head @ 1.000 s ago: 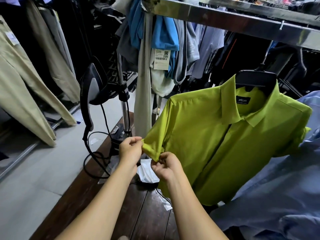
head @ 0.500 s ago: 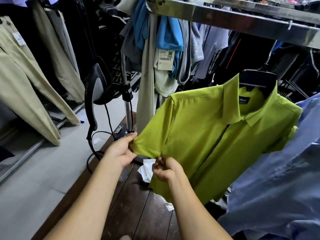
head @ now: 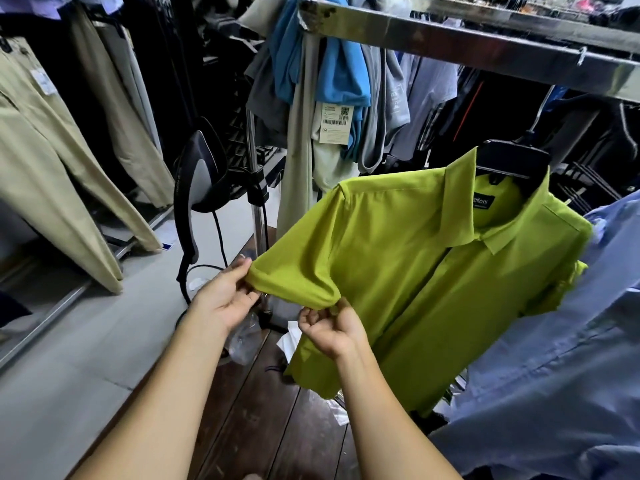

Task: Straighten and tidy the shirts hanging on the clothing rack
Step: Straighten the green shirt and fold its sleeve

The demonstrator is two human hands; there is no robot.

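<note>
**Green shirt sleeve held out flat between two hands**

A steel clothing rack rail [head: 485,46] runs across the top of the view, with mixed garments hanging from its far end. At the right edge hangs a pale blue cotton shirt [head: 554,358], touching the lime-green short-sleeved collared shirt [head: 398,265] beside it. The green shirt hangs buttoned on a broad black plastic hanger [head: 512,161] under the rail, its body tilted toward the left. Beige trousers [head: 52,188] hang on another rack far left. A black garment steamer head [head: 201,174] sits clipped to a chrome pole.

The left hand [head: 225,299] pinches the outer end of the green shirt's sleeve hem; the right hand [head: 332,327] pinches the hem's inner end, probably near the underarm seam. The sleeve stretches smooth between them, above dark wooden boards [head: 263,410].
</note>
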